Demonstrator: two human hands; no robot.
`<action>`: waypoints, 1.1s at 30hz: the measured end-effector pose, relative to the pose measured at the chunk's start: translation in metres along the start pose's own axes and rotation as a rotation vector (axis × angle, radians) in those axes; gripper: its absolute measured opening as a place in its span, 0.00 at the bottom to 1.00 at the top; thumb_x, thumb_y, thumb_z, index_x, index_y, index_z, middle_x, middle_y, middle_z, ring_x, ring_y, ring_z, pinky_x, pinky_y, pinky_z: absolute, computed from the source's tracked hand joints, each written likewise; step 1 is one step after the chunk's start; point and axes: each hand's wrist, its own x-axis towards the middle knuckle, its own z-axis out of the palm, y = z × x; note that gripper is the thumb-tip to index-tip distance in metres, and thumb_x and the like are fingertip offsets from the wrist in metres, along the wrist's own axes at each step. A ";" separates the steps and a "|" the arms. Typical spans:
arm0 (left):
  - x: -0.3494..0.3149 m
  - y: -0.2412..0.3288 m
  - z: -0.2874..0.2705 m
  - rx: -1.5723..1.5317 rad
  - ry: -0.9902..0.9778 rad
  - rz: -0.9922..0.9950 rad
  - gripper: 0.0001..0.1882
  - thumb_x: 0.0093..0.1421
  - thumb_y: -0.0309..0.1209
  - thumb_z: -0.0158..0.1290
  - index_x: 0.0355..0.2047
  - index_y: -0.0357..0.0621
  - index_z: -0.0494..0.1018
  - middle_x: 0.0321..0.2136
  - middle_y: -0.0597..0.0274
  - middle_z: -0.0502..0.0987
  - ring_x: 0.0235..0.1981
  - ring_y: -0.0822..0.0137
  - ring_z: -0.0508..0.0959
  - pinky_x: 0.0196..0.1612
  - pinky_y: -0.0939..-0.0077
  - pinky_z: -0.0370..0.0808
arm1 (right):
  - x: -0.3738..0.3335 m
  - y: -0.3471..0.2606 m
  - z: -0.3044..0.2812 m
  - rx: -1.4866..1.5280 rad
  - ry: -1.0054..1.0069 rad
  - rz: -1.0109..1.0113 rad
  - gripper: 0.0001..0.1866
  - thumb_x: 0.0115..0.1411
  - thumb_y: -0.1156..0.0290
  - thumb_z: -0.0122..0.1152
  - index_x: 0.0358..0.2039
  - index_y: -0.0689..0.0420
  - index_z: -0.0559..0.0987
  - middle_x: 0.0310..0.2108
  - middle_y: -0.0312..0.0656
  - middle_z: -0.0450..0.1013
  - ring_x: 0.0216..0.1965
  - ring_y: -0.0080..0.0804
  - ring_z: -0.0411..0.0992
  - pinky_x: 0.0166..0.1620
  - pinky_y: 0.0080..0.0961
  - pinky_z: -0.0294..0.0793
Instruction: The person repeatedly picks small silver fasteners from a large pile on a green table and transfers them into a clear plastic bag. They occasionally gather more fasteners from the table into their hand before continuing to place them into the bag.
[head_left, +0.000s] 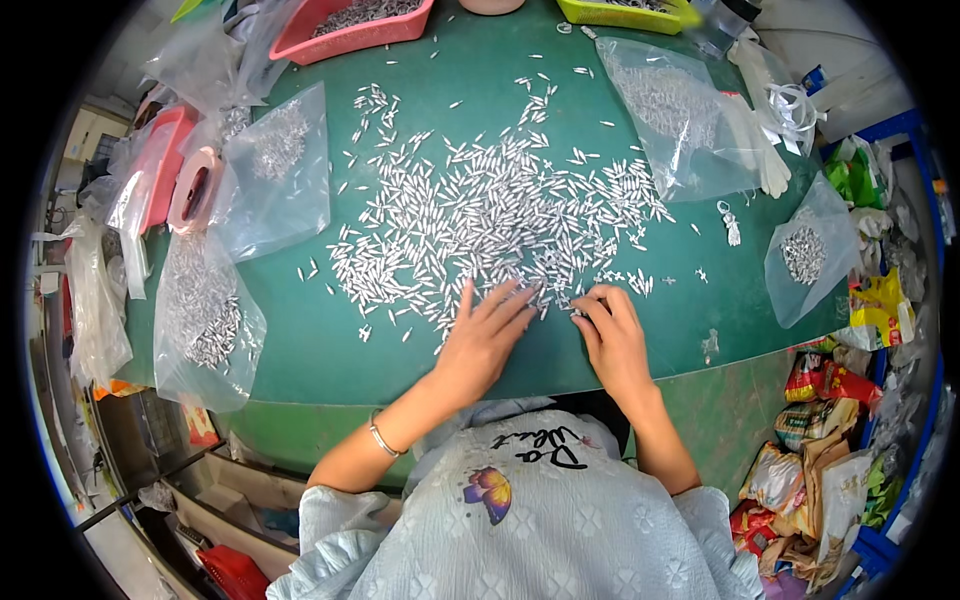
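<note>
Hundreds of silver pieces [490, 215] heaped loose on the green table [340, 375]; step looks like fingering through the 6 o'clock edge. To do it well: thin that edge to one layer, keep the left hand [482, 335] low and light, pull a few pieces at a time toward 6 o'clock, pinch singly with the right hand [615, 335]. Don't press into the middle; it would probably scatter. Crosses [702, 276] lie out at 2 o'clock from the right hand; best keep sleeves and wrists off them.

Left fingers: slightly apart, fairly flat, tips at the near edge of the heap, pieces right at them; bulk at 12 o'clock. Right fingers: curled, thumb and index close together, tips at a small piece on the 10 o'clock side; can't tell if it's gripped or only touched. Heap's middle sits at 10 to 11 o'clock from the right hand, well apart from its fingertips.
</note>
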 end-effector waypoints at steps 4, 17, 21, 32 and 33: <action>-0.005 -0.011 -0.011 0.105 0.062 -0.069 0.23 0.52 0.16 0.49 0.50 0.39 0.72 0.59 0.57 0.66 0.64 0.49 0.59 0.62 0.30 0.48 | -0.008 -0.003 -0.011 0.145 0.035 0.077 0.19 0.51 0.76 0.67 0.45 0.60 0.75 0.43 0.47 0.66 0.43 0.47 0.69 0.45 0.35 0.69; -0.031 0.070 0.023 -1.810 -0.535 -0.893 0.18 0.69 0.28 0.40 0.56 0.32 0.67 0.51 0.50 0.73 0.49 0.59 0.75 0.56 0.66 0.71 | -0.020 -0.006 -0.017 0.114 -0.058 -0.018 0.12 0.51 0.78 0.64 0.37 0.61 0.75 0.39 0.46 0.66 0.40 0.47 0.68 0.43 0.37 0.69; -0.035 0.068 0.058 -2.275 -0.414 -1.208 0.23 0.70 0.33 0.33 0.59 0.27 0.58 0.54 0.45 0.69 0.53 0.57 0.73 0.61 0.59 0.68 | -0.045 -0.022 -0.018 0.217 -0.231 -0.134 0.11 0.51 0.78 0.63 0.36 0.62 0.74 0.39 0.46 0.66 0.40 0.47 0.68 0.43 0.37 0.70; -0.041 0.061 0.070 -2.159 -0.452 -0.967 0.19 0.68 0.27 0.42 0.57 0.30 0.65 0.51 0.45 0.73 0.52 0.59 0.75 0.58 0.68 0.72 | 0.021 0.001 0.002 -0.015 0.037 -0.174 0.09 0.55 0.80 0.58 0.39 0.61 0.76 0.37 0.45 0.69 0.38 0.47 0.69 0.42 0.38 0.69; -0.038 0.065 0.061 -2.052 -0.468 -0.941 0.19 0.68 0.26 0.42 0.57 0.30 0.64 0.53 0.45 0.72 0.53 0.59 0.75 0.58 0.69 0.71 | 0.020 0.001 0.001 -0.024 0.025 -0.175 0.09 0.56 0.80 0.58 0.38 0.62 0.76 0.36 0.45 0.69 0.38 0.47 0.68 0.42 0.38 0.69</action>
